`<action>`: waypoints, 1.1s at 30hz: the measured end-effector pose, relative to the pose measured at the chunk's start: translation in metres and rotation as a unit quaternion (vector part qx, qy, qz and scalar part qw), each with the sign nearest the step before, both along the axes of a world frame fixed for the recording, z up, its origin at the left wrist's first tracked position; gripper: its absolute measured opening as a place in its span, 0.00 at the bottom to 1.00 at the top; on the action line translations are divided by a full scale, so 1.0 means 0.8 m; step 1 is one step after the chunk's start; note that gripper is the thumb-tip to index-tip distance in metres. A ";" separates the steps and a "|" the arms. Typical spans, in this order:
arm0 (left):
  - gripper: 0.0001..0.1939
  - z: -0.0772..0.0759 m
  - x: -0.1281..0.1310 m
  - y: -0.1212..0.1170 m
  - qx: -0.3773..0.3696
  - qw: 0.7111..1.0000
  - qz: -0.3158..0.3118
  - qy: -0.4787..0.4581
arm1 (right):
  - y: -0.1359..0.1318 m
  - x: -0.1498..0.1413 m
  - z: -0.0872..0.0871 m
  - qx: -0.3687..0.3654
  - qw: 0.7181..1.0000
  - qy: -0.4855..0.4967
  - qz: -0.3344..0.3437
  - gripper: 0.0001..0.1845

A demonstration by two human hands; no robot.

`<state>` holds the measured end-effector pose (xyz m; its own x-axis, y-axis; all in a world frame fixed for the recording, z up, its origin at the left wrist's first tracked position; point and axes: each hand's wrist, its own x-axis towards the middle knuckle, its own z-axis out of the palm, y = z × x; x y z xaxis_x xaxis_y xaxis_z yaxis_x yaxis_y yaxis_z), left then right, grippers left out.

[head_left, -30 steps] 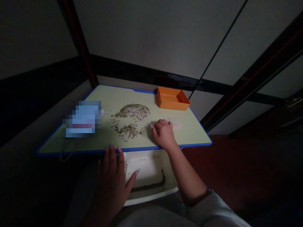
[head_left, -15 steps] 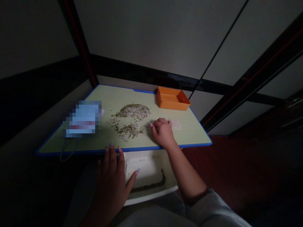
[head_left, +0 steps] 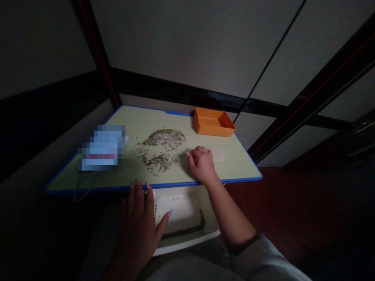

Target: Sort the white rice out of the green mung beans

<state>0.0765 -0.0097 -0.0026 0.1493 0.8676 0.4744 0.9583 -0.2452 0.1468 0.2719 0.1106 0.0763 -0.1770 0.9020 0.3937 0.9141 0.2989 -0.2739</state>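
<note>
My right hand [head_left: 202, 164] rests low over the tabletop with its fingers curled round a thin curved tool [head_left: 182, 157]. That tool looks like wire or clear plastic; its exact kind is too faint to tell. Its tip reaches the near edge of a scatter of small green beans and pale grains [head_left: 159, 162]. Behind lies a larger mixed heap [head_left: 166, 137]. Just right of my right hand is a patch of pale grains [head_left: 216, 153], partly hidden by it. My left hand [head_left: 140, 218] is open, fingers spread, its fingertips at the table's blue front edge.
An orange open box [head_left: 213, 124] stands at the back right of the pale green table [head_left: 140, 117]. On the left lies a blurred-out packet [head_left: 102, 148] with a loop of cord [head_left: 84, 191]. Below the front edge is a white tub [head_left: 181, 208] with dark beans along its inner edge.
The tip of the thin tool has shifted slightly at the edge of the scattered beans. Both hands stay nearly where they were.
</note>
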 end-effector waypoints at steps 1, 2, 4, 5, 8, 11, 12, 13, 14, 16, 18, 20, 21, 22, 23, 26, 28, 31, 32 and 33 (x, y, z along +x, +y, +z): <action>0.42 0.000 0.000 0.000 -0.001 1.000 0.001 0.001 | -0.004 -0.001 0.001 0.000 1.000 0.004 0.022 0.13; 0.42 -0.001 0.000 0.000 -0.003 1.000 0.002 0.003 | -0.009 -0.001 0.002 -0.002 0.999 0.007 0.049 0.14; 0.43 -0.001 0.000 0.000 -0.007 1.000 0.004 0.005 | -0.018 -0.003 0.004 -0.010 0.995 0.004 0.095 0.14; 0.43 -0.001 0.000 0.000 -0.007 1.000 0.005 0.006 | -0.021 -0.004 0.004 -0.012 0.994 -0.001 0.109 0.14; 0.43 -0.001 0.000 0.000 0.002 1.000 0.001 0.006 | -0.026 -0.009 0.003 -0.013 0.994 -0.023 0.106 0.14; 0.43 -0.001 0.000 0.002 0.004 1.000 -0.006 0.004 | -0.021 -0.014 0.001 -0.013 0.996 -0.039 0.073 0.15; 0.43 0.000 0.000 0.002 0.001 1.000 -0.007 0.005 | -0.019 -0.015 0.000 -0.015 0.997 -0.043 0.063 0.15; 0.42 0.000 0.000 0.002 -0.001 1.000 -0.007 0.005 | -0.017 -0.016 0.000 -0.017 0.997 -0.047 0.054 0.15; 0.42 0.000 0.000 0.003 -0.003 1.000 -0.005 0.005 | -0.015 -0.017 -0.001 -0.019 0.998 -0.050 0.045 0.16; 0.42 0.000 -0.001 0.003 -0.001 1.000 -0.004 0.002 | -0.012 -0.017 -0.001 -0.021 0.998 -0.053 0.031 0.15; 0.42 -0.001 -0.001 0.003 0.004 1.000 -0.009 -0.001 | -0.012 -0.016 -0.002 -0.020 0.998 -0.052 0.014 0.15; 0.43 -0.001 -0.001 0.003 0.004 1.000 -0.012 -0.005 | -0.013 -0.015 -0.002 -0.019 0.999 -0.051 -0.003 0.15; 0.43 -0.002 -0.001 0.003 0.003 1.000 -0.012 -0.008 | -0.014 -0.014 -0.002 -0.020 0.998 -0.050 -0.011 0.15; 0.43 -0.002 -0.001 0.003 0.001 1.000 -0.011 -0.011 | -0.015 -0.013 -0.002 -0.021 0.998 -0.050 -0.019 0.15; 0.44 -0.002 -0.001 0.003 -0.002 1.000 -0.010 -0.013 | -0.015 -0.011 -0.002 -0.022 0.998 -0.050 -0.026 0.16; 0.44 -0.001 -0.001 0.003 0.001 1.000 -0.015 -0.014 | -0.016 -0.008 -0.003 -0.021 0.997 -0.050 -0.052 0.16; 0.44 -0.001 -0.001 0.003 0.011 1.000 -0.016 -0.010 | -0.015 -0.005 -0.004 -0.021 0.996 -0.050 -0.069 0.16; 0.44 0.000 -0.001 0.004 0.025 1.000 -0.018 -0.003 | -0.013 0.000 -0.005 -0.025 0.994 -0.049 -0.093 0.16; 0.44 0.000 -0.001 0.004 0.028 0.999 -0.019 -0.001 | -0.012 0.002 -0.005 -0.026 0.993 -0.047 -0.101 0.16; 0.44 -0.001 -0.001 0.004 0.030 0.999 -0.021 0.000 | -0.011 0.004 -0.006 -0.028 0.993 -0.044 -0.107 0.16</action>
<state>0.0760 -0.0063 -0.0030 0.1845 0.8308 0.5251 0.9472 -0.2928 0.1305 0.2748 0.1021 0.0717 -0.0107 0.9426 0.3337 0.9763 0.0820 -0.2003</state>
